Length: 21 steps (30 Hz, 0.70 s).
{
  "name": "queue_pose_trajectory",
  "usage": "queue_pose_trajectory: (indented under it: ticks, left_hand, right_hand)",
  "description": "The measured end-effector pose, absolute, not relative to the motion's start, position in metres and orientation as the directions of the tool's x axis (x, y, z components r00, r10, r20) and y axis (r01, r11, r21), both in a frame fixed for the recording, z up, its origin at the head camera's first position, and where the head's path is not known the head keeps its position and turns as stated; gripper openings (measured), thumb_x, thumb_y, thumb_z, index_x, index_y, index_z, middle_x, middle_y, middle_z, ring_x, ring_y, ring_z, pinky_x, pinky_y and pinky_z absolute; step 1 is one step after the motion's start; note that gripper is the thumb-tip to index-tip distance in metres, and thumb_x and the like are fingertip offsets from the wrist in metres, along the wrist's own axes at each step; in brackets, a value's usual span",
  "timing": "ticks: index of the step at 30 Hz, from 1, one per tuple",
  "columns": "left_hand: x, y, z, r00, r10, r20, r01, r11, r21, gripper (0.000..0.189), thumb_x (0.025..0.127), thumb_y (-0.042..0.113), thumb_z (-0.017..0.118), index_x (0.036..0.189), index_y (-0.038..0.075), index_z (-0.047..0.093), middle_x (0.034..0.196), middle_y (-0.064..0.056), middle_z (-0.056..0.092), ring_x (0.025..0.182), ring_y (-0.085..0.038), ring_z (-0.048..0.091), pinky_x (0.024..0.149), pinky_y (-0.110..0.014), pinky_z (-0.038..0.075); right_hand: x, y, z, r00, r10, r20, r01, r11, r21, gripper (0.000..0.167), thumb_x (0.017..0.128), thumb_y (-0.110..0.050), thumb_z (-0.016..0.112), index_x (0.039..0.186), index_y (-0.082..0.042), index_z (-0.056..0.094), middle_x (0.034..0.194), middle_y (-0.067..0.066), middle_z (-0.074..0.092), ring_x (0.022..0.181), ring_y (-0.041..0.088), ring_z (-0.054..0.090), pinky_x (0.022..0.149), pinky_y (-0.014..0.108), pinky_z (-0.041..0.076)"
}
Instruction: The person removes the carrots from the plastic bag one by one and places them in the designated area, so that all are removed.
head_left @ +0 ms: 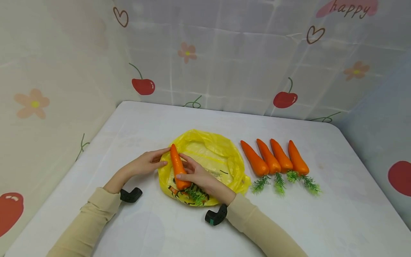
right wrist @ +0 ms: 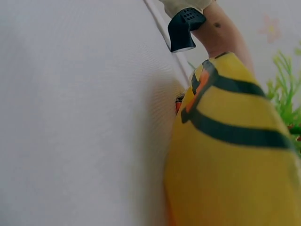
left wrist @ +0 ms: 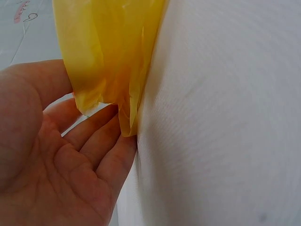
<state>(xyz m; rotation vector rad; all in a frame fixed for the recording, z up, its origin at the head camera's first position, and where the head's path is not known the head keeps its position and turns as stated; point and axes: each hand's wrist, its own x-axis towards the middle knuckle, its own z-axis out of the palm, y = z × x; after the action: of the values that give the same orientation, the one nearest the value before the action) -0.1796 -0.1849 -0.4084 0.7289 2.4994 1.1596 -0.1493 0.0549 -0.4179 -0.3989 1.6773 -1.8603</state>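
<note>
A yellow plastic bag (head_left: 236, 157) with a printed pattern lies spread on the white table, its rim bunched up in a ring. At its left side is my left hand (head_left: 141, 167); the left wrist view has the bag's edge (left wrist: 110, 61) between thumb and fingers. My right hand (head_left: 203, 180) grips an orange carrot (head_left: 177, 164) over the left part of the bag, tip pointing away and green leaves (head_left: 197, 196) towards me. In the right wrist view the bag's striped side (right wrist: 235, 160) hides the right hand's fingers, and some green leaves (right wrist: 284, 89) show beyond it.
Several more carrots (head_left: 255, 160) lie in a row right of the bag, leaves towards me. The white table (head_left: 154, 228) meets a patterned curtain (head_left: 218, 71) at the back and sides. Each wrist wears a black camera mount (head_left: 216, 215).
</note>
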Motion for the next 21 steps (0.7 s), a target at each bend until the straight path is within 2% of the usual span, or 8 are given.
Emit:
queue_pose_trajectory:
  ticks: [9,15,21]
  left_hand:
    - [-0.1788,-0.1830,-0.4070,-0.833,0.552,-0.050,0.316,0.547,0.775,0.058,0.096,0.023,0.056,0.146,0.005,0.032,0.146,-0.019,0.032,0.129,-0.038,0.033,0.101,-0.050,0.032]
    - [-0.1786,-0.1843,-0.4088,-0.829,0.558,-0.047,0.327,0.550,0.769,0.057,0.097,0.024,0.054,0.146,0.004,0.032,0.146,-0.019,0.031,0.131,-0.037,0.031,0.101,-0.051,0.030]
    - [-0.1797,-0.1842,-0.4080,-0.823,0.567,-0.033,0.340,0.539,0.771,0.056,0.097,0.021,0.055,0.146,0.007,0.033,0.145,-0.018,0.033,0.130,-0.037,0.032,0.101,-0.052,0.031]
  right_hand:
    - [-0.1518,0.0551,-0.4210,-0.775,-0.601,-0.196,0.296,-0.072,-0.952,0.070,0.089,-0.007,0.063,0.148,-0.024,0.030,0.130,0.014,0.045,0.107,0.025,0.053,0.090,0.037,0.045]
    - [-0.1526,0.0562,-0.4233,-0.761,-0.616,-0.205,0.404,-0.203,-0.892,0.068,0.091,0.001,0.056,0.149,-0.020,0.027,0.132,0.017,0.044,0.112,0.027,0.049,0.096,0.040,0.040]
    - [-0.1548,0.0579,-0.4215,-0.773,-0.591,-0.231,0.481,-0.309,-0.820,0.064,0.091,0.005,0.051,0.148,-0.017,0.030,0.136,0.018,0.042,0.113,0.028,0.047,0.097,0.041,0.038]
